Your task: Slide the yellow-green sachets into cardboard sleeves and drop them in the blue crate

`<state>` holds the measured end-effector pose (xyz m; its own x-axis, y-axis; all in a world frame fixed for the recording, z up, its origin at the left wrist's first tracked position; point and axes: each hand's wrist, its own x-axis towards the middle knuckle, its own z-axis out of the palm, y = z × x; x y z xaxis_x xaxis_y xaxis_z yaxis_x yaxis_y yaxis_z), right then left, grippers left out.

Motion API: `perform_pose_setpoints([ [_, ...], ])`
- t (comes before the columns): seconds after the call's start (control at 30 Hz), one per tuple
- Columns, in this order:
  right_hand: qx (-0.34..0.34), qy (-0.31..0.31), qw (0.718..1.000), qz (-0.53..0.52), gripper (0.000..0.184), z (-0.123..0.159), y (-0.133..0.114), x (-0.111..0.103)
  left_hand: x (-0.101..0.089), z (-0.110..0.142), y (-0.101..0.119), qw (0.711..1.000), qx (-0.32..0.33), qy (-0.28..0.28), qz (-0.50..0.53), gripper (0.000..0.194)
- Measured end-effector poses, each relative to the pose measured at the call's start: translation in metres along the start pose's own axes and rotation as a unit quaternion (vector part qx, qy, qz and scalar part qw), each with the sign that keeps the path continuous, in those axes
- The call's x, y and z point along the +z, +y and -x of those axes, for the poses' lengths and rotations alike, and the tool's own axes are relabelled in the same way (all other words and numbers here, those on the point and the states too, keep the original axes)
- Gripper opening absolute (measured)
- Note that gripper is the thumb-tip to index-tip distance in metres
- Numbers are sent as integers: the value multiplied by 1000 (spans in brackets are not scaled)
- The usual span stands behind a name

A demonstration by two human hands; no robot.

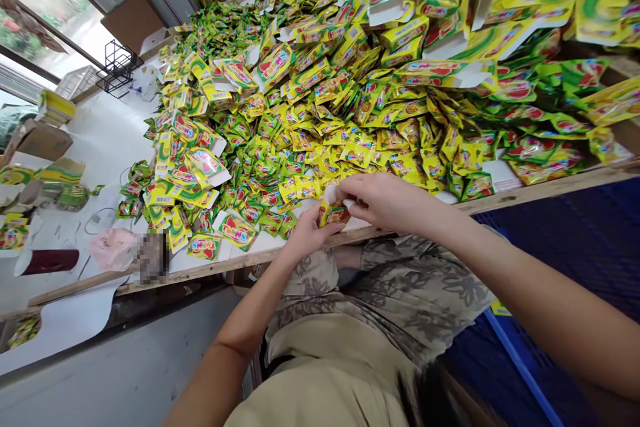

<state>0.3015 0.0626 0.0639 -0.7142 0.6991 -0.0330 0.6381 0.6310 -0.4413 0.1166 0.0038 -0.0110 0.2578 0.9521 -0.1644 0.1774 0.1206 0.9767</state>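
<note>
Near the table's front edge, a small yellow carton (332, 213) with a white flap at its top sits between my two hands. My left hand (309, 232) is closed around its lower left side. The fingers of my right hand (369, 197) are closed at the carton's upper right, by the white flap; whether they also pinch something small there is hidden. Just beyond my hands lies a heap of yellow candy packets (357, 152), with green packets (250, 173) to its left. A flat printed carton (237, 229) rests to the left of my left hand.
Many yellow cartons (274, 67) are piled at the back. A wooden strip (280, 257) edges the white table. At left are a dark red cup (47, 261), a pink plastic bag (114, 248) and a black wire rack (116, 67). Blue crates (575, 240) stand at right.
</note>
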Motion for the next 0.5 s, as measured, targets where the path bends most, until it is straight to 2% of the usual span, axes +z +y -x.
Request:
perform_pose_setpoints([
  [0.2, 26, -10, 1000, -1, 22, -12, 7, 1, -3, -8, -2, 992, -54, 0, 111, 44],
  [0.33, 42, -66, 996, -33, 25, -26, 9, -5, -6, -10, -3, 985, -93, 1, 147, 48],
  [0.5, 47, -157, 980, -118, 29, -42, 9, -13, -10, -14, 2, 983, -123, -13, 135, 47],
])
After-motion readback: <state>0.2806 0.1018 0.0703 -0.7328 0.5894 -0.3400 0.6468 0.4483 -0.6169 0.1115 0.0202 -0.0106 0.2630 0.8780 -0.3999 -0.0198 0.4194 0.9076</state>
